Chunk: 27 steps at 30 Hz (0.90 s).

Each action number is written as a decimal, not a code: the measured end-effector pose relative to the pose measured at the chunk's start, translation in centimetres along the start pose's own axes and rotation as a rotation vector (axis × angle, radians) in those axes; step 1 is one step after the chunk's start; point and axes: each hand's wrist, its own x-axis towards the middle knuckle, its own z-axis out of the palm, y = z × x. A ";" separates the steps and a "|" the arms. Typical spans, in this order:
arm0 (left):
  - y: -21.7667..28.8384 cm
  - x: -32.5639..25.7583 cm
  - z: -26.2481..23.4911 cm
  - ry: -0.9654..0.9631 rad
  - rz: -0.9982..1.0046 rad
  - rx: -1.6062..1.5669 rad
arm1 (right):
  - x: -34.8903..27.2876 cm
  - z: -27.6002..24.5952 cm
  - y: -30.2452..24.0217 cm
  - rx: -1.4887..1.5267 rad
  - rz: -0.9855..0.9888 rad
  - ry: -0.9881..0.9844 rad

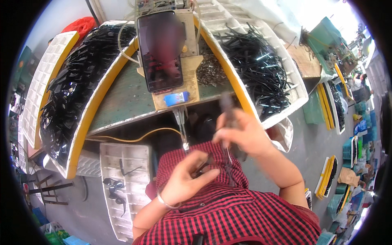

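Nearest the lens: red-and-black checked clothing point(228, 210), across the wearer's torso and lap, just below both sets of fingers.

Left hand point(184, 179): bangle point(166, 200) at the wrist, palm turned inward, fingers curled toward the thumb. A small dark item point(208, 162) shows at the fingertips; cannot tell whether they clamp it or only touch it. Right hand point(244, 134): fingers closed on a dark blurred piece point(228, 107), which stands up beyond them. Blur hides its exact form.

Step in hand, as judged: handling small dark parts between two hands, above the lap. The next move calls for a steady right grip and the left fingers close by.

Surroundings: left of the left fingers, a white compartment tray point(139, 161) with dark glasses point(113, 185). Ahead of both hands, a metal fixture point(181, 122) projects from the green desk point(118, 104). Farther ahead, a phone point(161, 61) leans above a small blue-and-white box point(176, 99). Beyond the left fingers, to the left, glossy black pieces point(75, 87) fill a tray; beyond the right fingers, to the right, black strips point(259, 69) lie heaped in another.

Writing: small lines on the phone screen, blurred; marking on the box, illegible.
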 end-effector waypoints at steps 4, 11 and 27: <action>0.4 1.0 -7.4 0.683 0.389 0.231 | 0.1 -8.2 -3.0 -0.377 -0.261 0.614; 0.1 11.9 -21.5 1.052 0.119 1.182 | 5.6 -25.4 -4.0 -0.882 -0.307 0.861; -25.4 -14.4 -31.9 1.430 -0.445 0.815 | -6.6 2.3 15.2 0.656 0.546 -0.058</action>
